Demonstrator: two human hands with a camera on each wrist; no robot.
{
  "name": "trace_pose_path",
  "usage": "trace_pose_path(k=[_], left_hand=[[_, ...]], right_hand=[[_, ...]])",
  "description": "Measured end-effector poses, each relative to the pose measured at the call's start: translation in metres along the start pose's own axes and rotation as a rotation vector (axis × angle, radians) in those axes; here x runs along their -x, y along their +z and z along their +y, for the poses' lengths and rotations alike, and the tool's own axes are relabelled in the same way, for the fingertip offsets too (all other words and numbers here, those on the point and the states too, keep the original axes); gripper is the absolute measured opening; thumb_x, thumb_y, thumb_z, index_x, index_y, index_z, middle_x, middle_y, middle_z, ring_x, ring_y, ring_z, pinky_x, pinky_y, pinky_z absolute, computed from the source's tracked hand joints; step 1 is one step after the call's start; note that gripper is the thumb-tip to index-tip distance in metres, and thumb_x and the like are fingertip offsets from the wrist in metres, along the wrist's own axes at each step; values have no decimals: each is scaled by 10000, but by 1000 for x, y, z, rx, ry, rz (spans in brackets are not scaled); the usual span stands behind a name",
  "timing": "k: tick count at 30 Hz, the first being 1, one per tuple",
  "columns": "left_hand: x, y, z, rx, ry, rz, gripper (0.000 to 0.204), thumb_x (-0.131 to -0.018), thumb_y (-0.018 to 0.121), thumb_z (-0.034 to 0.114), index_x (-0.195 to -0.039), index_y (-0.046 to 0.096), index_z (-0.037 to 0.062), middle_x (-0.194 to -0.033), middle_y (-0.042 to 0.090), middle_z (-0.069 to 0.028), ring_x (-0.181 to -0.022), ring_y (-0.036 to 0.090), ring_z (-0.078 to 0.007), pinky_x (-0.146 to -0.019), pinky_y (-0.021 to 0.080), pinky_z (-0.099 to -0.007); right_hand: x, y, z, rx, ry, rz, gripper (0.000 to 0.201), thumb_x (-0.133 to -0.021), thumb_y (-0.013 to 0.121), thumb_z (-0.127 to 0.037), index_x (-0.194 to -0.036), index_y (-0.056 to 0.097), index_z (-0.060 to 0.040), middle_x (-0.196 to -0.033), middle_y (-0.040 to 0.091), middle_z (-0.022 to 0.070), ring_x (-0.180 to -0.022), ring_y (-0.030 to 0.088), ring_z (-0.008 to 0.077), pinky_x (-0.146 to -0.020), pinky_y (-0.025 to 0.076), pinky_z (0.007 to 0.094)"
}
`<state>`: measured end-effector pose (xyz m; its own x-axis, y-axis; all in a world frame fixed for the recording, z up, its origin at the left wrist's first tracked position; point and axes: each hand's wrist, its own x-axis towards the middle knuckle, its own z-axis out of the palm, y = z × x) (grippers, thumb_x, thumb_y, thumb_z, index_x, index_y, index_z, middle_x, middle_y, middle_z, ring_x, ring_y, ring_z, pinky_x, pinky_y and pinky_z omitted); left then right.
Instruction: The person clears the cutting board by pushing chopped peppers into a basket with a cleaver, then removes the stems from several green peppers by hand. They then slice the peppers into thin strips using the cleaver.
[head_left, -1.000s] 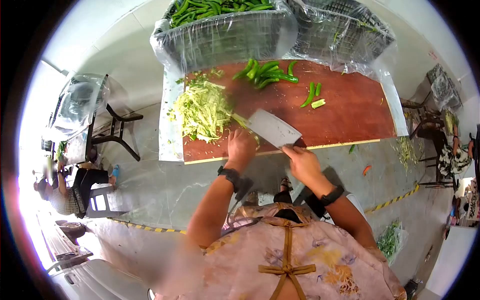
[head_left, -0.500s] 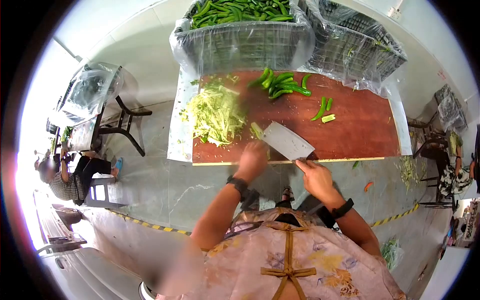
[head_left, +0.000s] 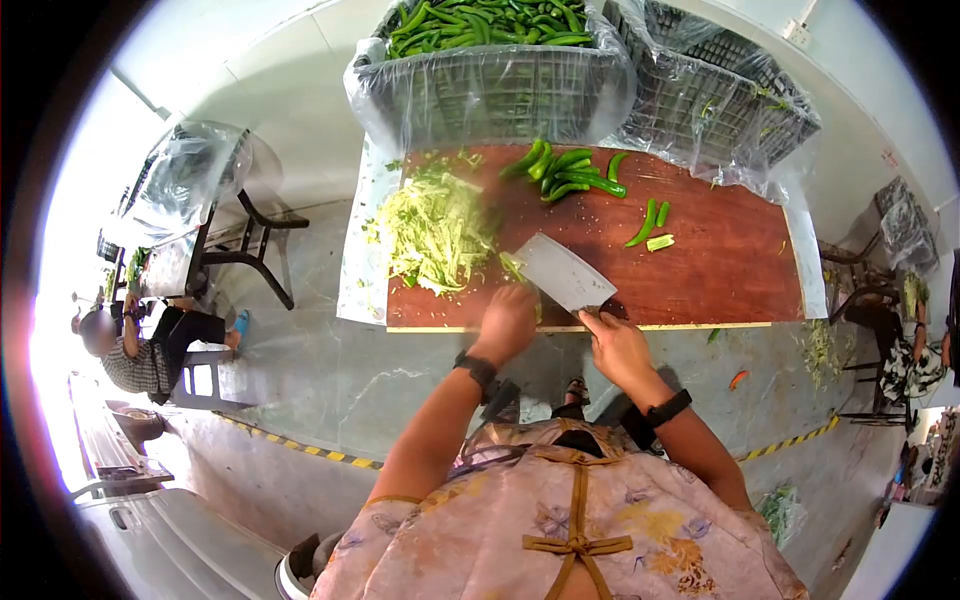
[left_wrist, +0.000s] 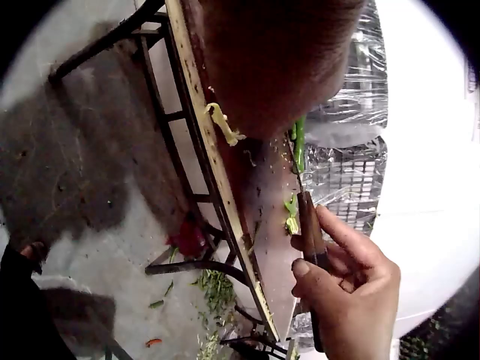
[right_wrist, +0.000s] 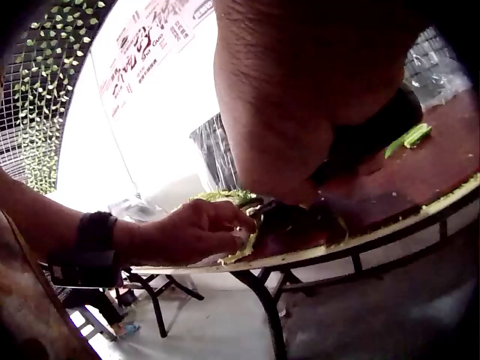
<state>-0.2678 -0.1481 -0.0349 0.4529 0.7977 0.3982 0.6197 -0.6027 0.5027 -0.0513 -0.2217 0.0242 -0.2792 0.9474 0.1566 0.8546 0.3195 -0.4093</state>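
Observation:
In the head view my left hand (head_left: pixel 508 322) is at the near edge of the brown cutting board (head_left: pixel 720 290). Its curled fingers hold a pale green pepper piece (head_left: pixel 512 266), which sticks out past the fingertips beside the blade. In the right wrist view, bent fingers of the left hand (right_wrist: pixel 191 232) close around pale strips. My right hand (head_left: pixel 622 350) grips the dark handle of a cleaver (head_left: pixel 565 272), its broad blade slanting over the board toward the left fingertips. A heap of pale green shreds (head_left: pixel 435 235) lies left of both hands.
Whole green peppers (head_left: pixel 570 175) lie at the back of the board, with a cut piece (head_left: pixel 660 242) to the right. Behind stand a plastic-lined crate (head_left: pixel 490 95) full of peppers and another lined crate (head_left: pixel 720 110). Someone sits at the far left (head_left: pixel 140 350).
The left hand has drawn back from the heap toward the board's near edge. Over the last half second the cleaver has shifted slightly left, closer to that hand. The head view has tilted a little.

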Motion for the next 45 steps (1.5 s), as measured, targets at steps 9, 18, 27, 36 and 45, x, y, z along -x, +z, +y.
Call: trace_pose_path(k=[9, 18, 27, 36, 45], left_hand=[[0, 2, -1, -35, -5, -13, 186, -732, 560, 36, -915, 594, 27, -988, 580, -148, -961, 541, -340, -873, 439, -426], [5, 6, -2, -46, 5, 29, 148, -713, 541, 18, -857, 577, 34, -935, 558, -146, -896, 528, -337, -815, 445, -424], [2, -2, 11, -8, 28, 111, 201, -655, 515, -4, -842, 582, 27, -922, 566, -137, -913, 533, -336, -825, 435, -424], [4, 1, 10, -48, -4, 71, 143, -679, 518, 11, -807, 576, 35, -908, 570, -137, -908, 535, -334, -834, 429, -423], [7, 8, 3, 18, -75, 114, 132, -684, 523, 11, -801, 577, 41, -889, 563, -131, -909, 533, -320, -826, 427, -423]], right_hand=[[-9, 0, -3, 22, -20, 4, 435, -727, 545, -25, -1157, 574, -86, -965, 621, 145, -827, 607, 317, -696, 492, 407], [18, -12, 12, -36, -53, 16, 446, -738, 593, -53, -1177, 591, -133, -967, 616, 169, -797, 606, 356, -676, 498, 425], [-13, -12, -12, 42, -24, -80, 438, -746, 571, -58, -1179, 588, -117, -921, 610, 170, -754, 600, 348, -660, 492, 432], [-33, -7, -24, 76, -56, -51, 397, -770, 523, -51, -1158, 589, -108, -926, 619, 156, -753, 606, 339, -642, 498, 428], [-43, -29, -13, -54, -105, 110, 406, -767, 556, -52, -1166, 588, -121, -960, 627, 144, -802, 611, 343, -676, 502, 441]])
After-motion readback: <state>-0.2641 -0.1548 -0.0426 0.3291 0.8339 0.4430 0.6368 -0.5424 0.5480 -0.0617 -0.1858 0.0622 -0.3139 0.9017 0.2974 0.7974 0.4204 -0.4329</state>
